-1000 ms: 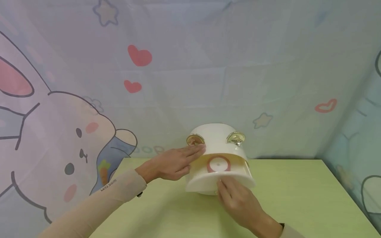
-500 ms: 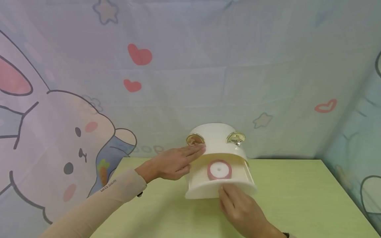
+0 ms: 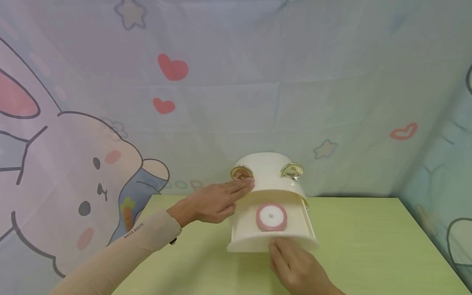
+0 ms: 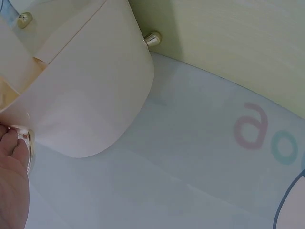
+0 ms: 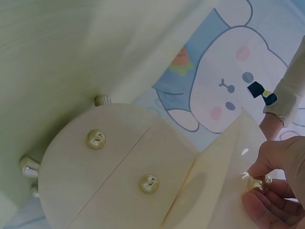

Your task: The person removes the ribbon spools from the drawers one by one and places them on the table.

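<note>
A round white drawer cabinet [image 3: 267, 172] with gold ears stands toward the back of the table. Its top drawer [image 3: 243, 225] is pulled out, and inside sits a pink-rimmed white spool [image 3: 271, 216] with a small centre hole. My right hand [image 3: 296, 262] pinches the gold knob [image 5: 257, 182] on that drawer's front between thumb and fingers. My left hand [image 3: 214, 203] rests its straight fingers on the cabinet's curved top, beside the left gold ear [image 3: 241, 172].
Two lower drawers show gold knobs [image 5: 148, 183] in the right wrist view. Short gold feet [image 5: 31, 167] hold the cabinet up. The green table [image 3: 368, 246] meets a hanging cloth [image 3: 354, 82] printed with a rabbit, hearts and stars behind the cabinet.
My right hand has drawn the top drawer farther out toward me, and more of its inside and the spool shows. My left hand has stayed on the cabinet.
</note>
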`<control>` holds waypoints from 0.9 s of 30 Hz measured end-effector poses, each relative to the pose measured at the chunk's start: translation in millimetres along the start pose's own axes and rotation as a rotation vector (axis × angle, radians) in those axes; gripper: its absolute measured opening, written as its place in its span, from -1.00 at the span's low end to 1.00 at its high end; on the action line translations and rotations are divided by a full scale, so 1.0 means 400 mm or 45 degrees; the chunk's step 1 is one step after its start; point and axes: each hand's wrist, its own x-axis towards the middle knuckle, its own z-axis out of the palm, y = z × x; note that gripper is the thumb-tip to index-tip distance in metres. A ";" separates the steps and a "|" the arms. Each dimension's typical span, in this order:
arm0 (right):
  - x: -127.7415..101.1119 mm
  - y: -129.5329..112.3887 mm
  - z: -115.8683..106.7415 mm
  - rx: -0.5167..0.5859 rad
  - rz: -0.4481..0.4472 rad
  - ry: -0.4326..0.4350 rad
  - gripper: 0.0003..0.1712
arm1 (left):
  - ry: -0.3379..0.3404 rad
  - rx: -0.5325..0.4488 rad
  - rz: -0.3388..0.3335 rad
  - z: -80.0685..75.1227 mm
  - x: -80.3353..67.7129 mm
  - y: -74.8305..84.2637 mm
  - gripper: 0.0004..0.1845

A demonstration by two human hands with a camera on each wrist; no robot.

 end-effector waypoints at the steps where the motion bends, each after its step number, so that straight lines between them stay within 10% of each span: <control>1: -0.001 -0.001 0.000 -0.003 0.000 0.002 -0.70 | -0.001 0.003 -0.001 0.000 0.000 0.000 -0.31; 27: -0.051 -0.008 -0.002 0.025 -0.026 -0.023 -0.64 | 0.018 0.010 -0.003 0.002 0.000 0.002 -0.30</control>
